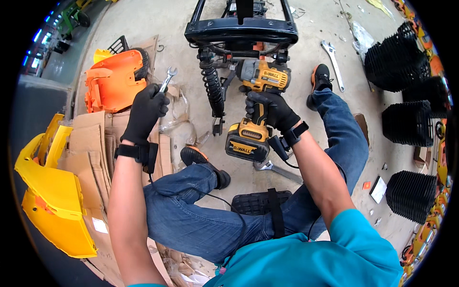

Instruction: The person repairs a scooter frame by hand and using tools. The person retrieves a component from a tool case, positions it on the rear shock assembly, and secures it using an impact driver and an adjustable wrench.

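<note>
Head view: right hand has fingers wrapped round the impact wrench, nose at nine o'clock; left hand clenches an open-end wrench toward one.

Gap between left hand and spring, plastic wrap on floor beneath; wrench juts ahead. Drill and black frame block way before right hand. Room between drill and right shoe. Bent legs hem near side.

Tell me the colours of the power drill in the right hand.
The power drill is mostly yellow and black; the head view shows it best.
</note>
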Available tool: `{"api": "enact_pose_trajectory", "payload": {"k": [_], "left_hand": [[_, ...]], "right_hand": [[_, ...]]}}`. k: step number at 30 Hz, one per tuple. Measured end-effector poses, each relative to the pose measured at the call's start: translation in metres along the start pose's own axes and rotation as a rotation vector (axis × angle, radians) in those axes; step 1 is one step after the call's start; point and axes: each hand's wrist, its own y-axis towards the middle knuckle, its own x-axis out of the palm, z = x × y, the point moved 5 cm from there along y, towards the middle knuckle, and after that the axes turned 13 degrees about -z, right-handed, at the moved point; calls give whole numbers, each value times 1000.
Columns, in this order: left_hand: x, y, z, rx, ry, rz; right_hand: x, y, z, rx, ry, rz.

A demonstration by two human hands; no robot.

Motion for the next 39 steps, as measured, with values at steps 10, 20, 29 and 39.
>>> {"api": "enact_pose_trajectory", "payload": {"k": [10,20,29,39], "left_hand": [[4,56,12,176,290,73],[13,59,5,120,147,77],[17,57,16,67,68,75],[19,56,19,131,200,33]], "right_hand": [[-6,9,-1,-21,11,-33],[-13,14,0,-81,38,-50],[3,15,33,-38,262,-181],[7,14,23,-121,261,-181]]}}
